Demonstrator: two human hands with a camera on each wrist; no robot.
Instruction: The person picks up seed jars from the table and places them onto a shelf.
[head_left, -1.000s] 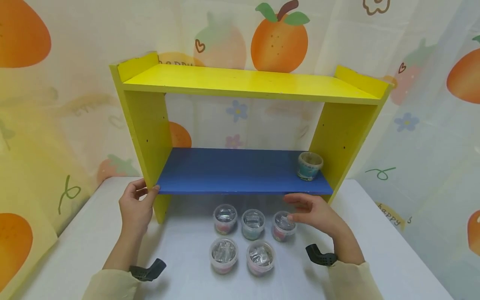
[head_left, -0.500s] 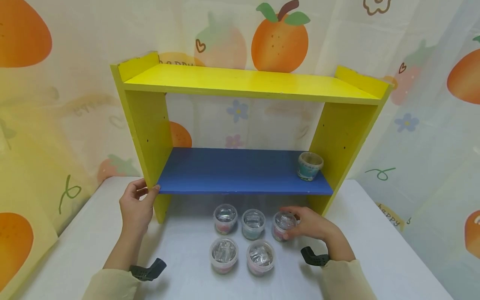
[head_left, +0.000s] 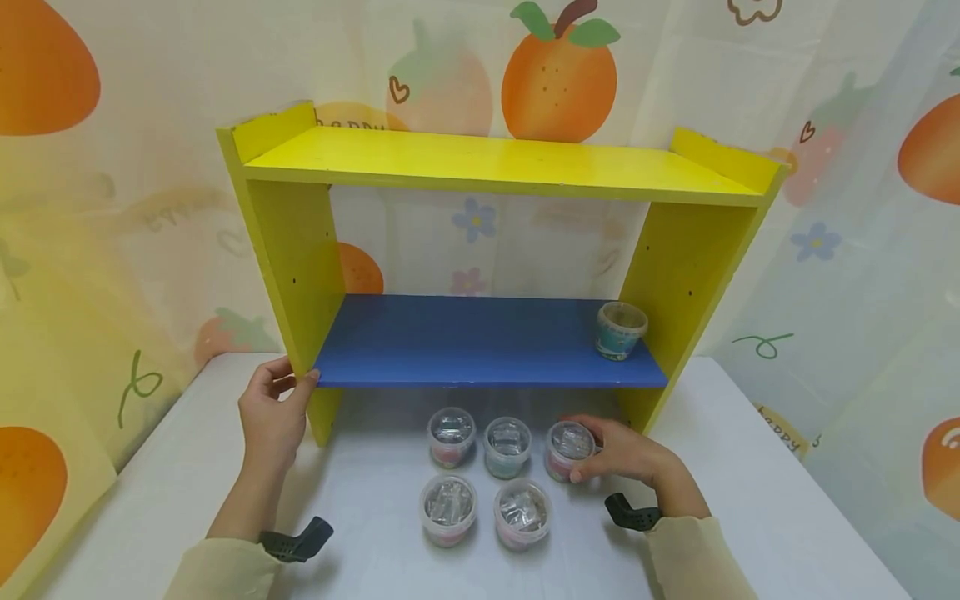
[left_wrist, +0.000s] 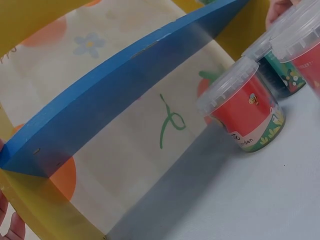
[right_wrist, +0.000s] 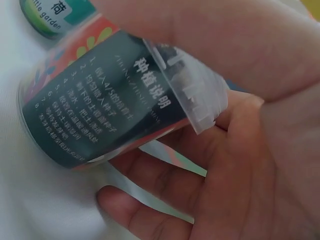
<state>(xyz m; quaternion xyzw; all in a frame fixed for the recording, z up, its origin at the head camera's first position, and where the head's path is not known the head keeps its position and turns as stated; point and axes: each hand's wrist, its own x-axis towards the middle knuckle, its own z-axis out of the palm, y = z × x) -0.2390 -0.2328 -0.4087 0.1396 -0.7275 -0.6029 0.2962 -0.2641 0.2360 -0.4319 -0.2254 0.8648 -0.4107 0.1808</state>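
My left hand grips the yellow side panel of a small shelf, with the thumb at the end of its blue board. Its fingers show at the lower left in the left wrist view. With thumb and fingers, my right hand holds a clear-lidded plant-kit cup by its sides. In the right wrist view this cup has a dark label panel with printed Chinese lines and a red part. It stands upright on the white table, below the blue board's right half.
Several similar lidded cups stand to its left, two of them nearer in a front row, including this cup. A teal cup without a lid sits on the blue board's right end. The yellow top board spans above.
My right hand has come down from the blue board's front edge and closed around the rightmost cup. The left hand has stayed on the shelf's side.
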